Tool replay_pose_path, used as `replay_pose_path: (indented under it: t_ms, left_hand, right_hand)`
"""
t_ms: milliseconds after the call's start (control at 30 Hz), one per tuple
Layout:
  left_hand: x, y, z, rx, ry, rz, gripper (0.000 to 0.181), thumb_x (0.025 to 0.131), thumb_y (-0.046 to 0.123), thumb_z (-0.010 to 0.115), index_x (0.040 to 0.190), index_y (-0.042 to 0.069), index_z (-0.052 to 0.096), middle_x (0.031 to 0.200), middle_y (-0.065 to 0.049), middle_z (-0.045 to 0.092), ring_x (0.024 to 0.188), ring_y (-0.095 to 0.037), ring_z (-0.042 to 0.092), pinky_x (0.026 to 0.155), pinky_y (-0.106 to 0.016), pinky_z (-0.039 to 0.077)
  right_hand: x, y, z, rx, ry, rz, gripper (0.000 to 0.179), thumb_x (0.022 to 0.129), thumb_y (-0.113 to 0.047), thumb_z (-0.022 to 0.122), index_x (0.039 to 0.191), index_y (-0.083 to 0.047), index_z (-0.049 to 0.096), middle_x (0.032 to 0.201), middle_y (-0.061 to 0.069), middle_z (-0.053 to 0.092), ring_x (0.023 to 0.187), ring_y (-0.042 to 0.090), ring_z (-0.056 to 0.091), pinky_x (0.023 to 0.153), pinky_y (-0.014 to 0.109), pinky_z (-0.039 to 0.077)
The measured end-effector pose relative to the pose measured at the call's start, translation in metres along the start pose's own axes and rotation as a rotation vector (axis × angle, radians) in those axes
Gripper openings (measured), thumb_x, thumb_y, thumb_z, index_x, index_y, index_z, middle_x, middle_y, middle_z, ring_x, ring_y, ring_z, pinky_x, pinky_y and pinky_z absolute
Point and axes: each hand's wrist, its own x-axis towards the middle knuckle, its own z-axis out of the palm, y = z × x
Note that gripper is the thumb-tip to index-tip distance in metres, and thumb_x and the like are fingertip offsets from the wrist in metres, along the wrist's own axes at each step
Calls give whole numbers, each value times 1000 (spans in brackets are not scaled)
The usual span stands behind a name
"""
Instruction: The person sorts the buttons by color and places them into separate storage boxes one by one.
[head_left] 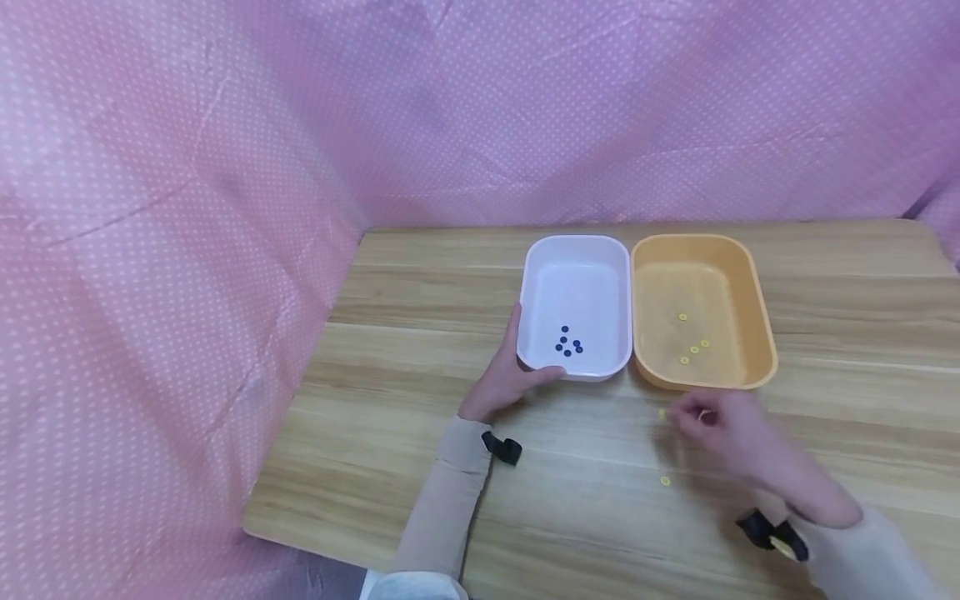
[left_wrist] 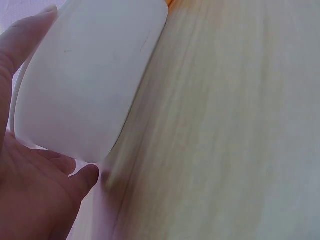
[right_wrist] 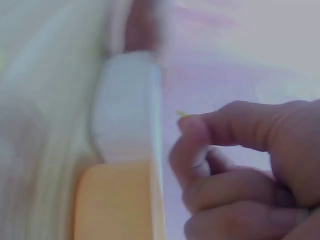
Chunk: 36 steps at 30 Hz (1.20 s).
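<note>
My right hand (head_left: 731, 433) pinches a small round yellow button (right_wrist: 181, 114) between thumb and index finger, the other fingers curled in. It hovers just in front of the orange tub (head_left: 763, 367), where several yellow buttons (head_left: 694, 350) lie. Another yellow button (head_left: 665, 481) rests on the table nearer the person. At the white tub (head_left: 576, 374), my left hand (head_left: 504, 379) holds the near left corner, thumb along the front rim and fingers against the left wall. Several dark blue buttons (head_left: 563, 340) lie in that tub's near half.
Both tubs stand side by side on a wooden table (head_left: 405, 350). A pink dotted cloth (head_left: 480, 117) hangs behind the table and down its left side. Black straps (head_left: 502, 447) circle the wrists.
</note>
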Motion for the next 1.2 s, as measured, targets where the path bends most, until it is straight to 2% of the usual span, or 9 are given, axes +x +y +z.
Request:
replay_pose_path:
  t_ms: [133, 267, 367, 467, 600, 733, 1000, 1067, 1200]
  left_hand:
    - [-2, 3, -1, 8, -7, -23, 118, 80, 18, 82, 156, 18, -9, 159, -11, 19, 134, -29, 39, 112, -46, 25]
    - [-2, 0, -2, 3, 1, -38, 119, 79, 18, 82, 156, 20, -8, 160, -9, 19, 135, -28, 38, 113, -46, 25]
    - [-1, -2, -3, -5, 1, -37, 119, 79, 18, 82, 156, 22, -8, 159, -10, 21, 135, -29, 38, 113, -47, 25]
    - [-1, -3, -2, -20, 4, -21, 118, 79, 17, 82, 156, 23, -6, 157, -11, 24, 133, -31, 39, 112, -48, 26]
    - [-1, -3, -1, -25, -3, -14, 117, 79, 16, 82, 156, 22, -7, 157, -13, 25, 132, -33, 40, 112, -49, 26]
    - [-2, -2, -1, -16, -5, -30, 119, 79, 19, 82, 156, 20, -8, 158, -13, 22, 134, -34, 38, 112, -50, 25]
    - [-1, -4, -2, -30, 4, -51, 120, 79, 20, 83, 156, 23, -9, 159, -10, 19, 135, -32, 36, 114, -47, 23]
    - [-1, -4, -2, -28, 4, -47, 120, 79, 20, 83, 156, 24, -9, 160, -11, 19, 136, -32, 35, 114, -48, 22]
    - [0, -4, -2, -18, 5, -42, 121, 78, 20, 83, 156, 23, -9, 160, -10, 17, 137, -32, 34, 114, -49, 22]
  right_hand:
    - [5, 8, -27, 174, 6, 165, 30, 96, -33, 63, 107, -6, 72, 95, 2, 70, 79, 3, 59, 65, 23, 49]
    - [10, 19, -47, 377, -11, 292, 35, 97, -43, 57, 109, -12, 70, 75, -10, 56, 68, 4, 47, 57, 26, 39]
    - [19, 24, -55, 645, -27, 295, 28, 98, -36, 57, 98, -10, 68, 62, -9, 38, 55, 12, 30, 50, 33, 24]
    - [30, 26, -58, 873, -39, 284, 22, 99, -28, 58, 90, -9, 66, 59, -7, 37, 54, 16, 21, 51, 36, 15]
    - [41, 27, -58, 978, -58, 302, 19, 98, -24, 60, 88, -9, 66, 59, -7, 40, 54, 17, 21, 50, 35, 14]
    - [51, 30, -56, 853, -45, 332, 24, 96, -31, 62, 84, -10, 63, 59, -7, 38, 52, 16, 24, 48, 36, 15]
    - [72, 38, -44, 126, 55, 318, 46, 97, -37, 53, 106, 6, 66, 86, 9, 63, 72, 18, 51, 57, 29, 41]
    - [77, 40, -40, 70, 67, 277, 43, 97, -30, 53, 104, 10, 68, 95, 15, 66, 80, 24, 54, 63, 29, 43]
    - [86, 44, -34, 3, 104, 231, 36, 94, -22, 54, 95, 11, 70, 87, 15, 69, 81, 27, 59, 66, 29, 44]
